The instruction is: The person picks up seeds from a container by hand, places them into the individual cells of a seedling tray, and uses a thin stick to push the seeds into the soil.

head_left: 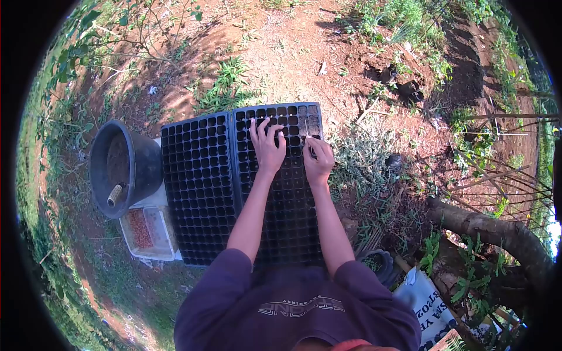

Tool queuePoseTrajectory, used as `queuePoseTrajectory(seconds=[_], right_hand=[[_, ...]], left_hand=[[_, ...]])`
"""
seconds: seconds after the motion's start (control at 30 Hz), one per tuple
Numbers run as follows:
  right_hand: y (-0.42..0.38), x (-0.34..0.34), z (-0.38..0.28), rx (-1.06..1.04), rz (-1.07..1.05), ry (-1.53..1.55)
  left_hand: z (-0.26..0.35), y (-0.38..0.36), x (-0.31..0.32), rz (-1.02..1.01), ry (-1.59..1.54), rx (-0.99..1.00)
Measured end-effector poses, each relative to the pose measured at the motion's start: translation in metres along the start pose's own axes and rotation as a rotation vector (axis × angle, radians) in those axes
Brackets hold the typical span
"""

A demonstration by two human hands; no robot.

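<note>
Two black seedling trays lie side by side in front of me, the left tray [196, 187] and the right tray [235, 152]. Over the upper part of the right tray, my left hand [269, 150] is open, fingers spread above dark cells. My right hand [319, 162] pinches a thin pale stick [306, 128] between thumb and fingers at the tray's right side. The stick points away from me over cells filled with brown soil [311, 111]. Small dimples show in several soil cells farther down, between my forearms.
Left of the trays stands a dark bucket [153, 175] with soil and a corncob-like piece inside. Below it sits a white tub [170, 231] holding reddish seeds. A thick branch [486, 222], a printed sack [424, 304] and a dark pot [383, 266] lie to the right.
</note>
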State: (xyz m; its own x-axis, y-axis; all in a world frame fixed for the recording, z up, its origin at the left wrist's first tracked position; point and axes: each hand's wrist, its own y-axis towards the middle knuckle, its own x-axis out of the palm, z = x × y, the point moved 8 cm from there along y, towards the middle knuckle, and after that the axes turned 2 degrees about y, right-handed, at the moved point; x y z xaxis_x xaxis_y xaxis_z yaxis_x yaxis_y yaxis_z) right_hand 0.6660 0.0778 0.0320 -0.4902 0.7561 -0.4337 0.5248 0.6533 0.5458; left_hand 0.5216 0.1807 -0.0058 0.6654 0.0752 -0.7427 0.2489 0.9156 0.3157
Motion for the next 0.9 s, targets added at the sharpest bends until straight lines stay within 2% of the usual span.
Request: queuePoseTrajectory(seconds=[0.13, 0.43, 0.63, 0.73, 0.9], right_hand=[[0.000, 0.003, 0.011, 0.066, -0.007, -0.058], [0.000, 0.009, 0.007, 0.024, -0.085, 0.044], [-0.001, 0.004, 0.006, 0.020, -0.074, -0.019], [0.003, -0.003, -0.002, -0.004, 0.007, -0.007], [0.002, -0.003, 0.003, 0.022, -0.056, -0.015]], left_hand=[[0.000, 0.000, 0.000, 0.000, -0.009, 0.001], [-0.005, 0.001, 0.001, -0.005, -0.029, -0.024], [-0.003, 0.003, -0.001, -0.008, -0.039, -0.027], [-0.004, 0.005, -0.001, 0.002, -0.035, -0.018], [-0.006, 0.003, -0.001, -0.019, -0.026, -0.033]])
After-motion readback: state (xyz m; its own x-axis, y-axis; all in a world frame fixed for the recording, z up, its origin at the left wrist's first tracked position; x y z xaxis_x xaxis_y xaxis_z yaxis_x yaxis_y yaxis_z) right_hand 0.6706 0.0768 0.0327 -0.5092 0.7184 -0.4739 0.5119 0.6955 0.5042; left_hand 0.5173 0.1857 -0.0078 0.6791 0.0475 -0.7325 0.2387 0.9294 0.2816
